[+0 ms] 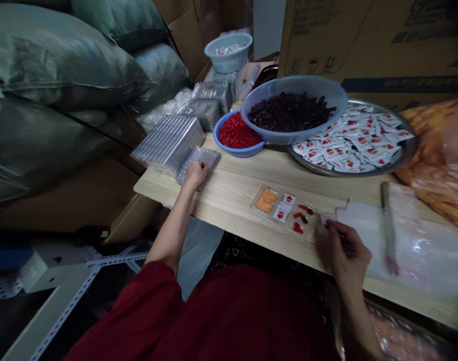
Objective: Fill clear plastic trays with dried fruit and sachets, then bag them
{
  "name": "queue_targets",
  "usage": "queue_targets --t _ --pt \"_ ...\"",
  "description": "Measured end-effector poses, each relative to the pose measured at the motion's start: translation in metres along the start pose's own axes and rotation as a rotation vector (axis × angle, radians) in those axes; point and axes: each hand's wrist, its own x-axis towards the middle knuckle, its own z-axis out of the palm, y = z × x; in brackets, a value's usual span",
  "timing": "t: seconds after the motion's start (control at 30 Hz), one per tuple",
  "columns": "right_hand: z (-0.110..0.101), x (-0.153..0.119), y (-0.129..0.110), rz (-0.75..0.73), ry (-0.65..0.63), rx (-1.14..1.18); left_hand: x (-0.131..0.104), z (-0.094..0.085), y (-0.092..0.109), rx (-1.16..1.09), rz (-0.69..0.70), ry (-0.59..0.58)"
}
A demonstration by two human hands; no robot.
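My left hand [197, 174] lies on a small stack of clear plastic trays [213, 156]. Its fingers are curled together; whether a tray edge is between them is hidden. My right hand [347, 253] is at the right, thumb and fingers pinched on what looks like the edge of a clear plastic bag [360, 215], slightly blurred. Between the hands, nearer the right, sits a filled clear tray [269, 214]. Its compartments hold orange pieces [265, 199], two white printed sachets [284, 207], and several red and dark pieces [298, 227].
Taller tray stacks [172, 140] stand at the left. Behind are a blue bowl of red pieces [238, 131], a basin of dark pieces [292, 113], a metal pan of sachets [359, 138] and a pale basin [229, 59]. An orange-filled bag [435, 155] lies right; big sacks [63, 50] rise left.
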Motion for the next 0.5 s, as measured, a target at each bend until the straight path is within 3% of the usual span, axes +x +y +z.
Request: queue_targets --t 0.27,0.5 --pt "0.005 -0.001 -0.008 -0.002 -0.040 0.014 0.004 0.003 -0.002 -0.055 -0.009 -0.019" --pt "0.008 -0.001 -0.020 0.001 -0.046 0.032 0.008 -0.010 0.016 0.030 0.028 -0.042"
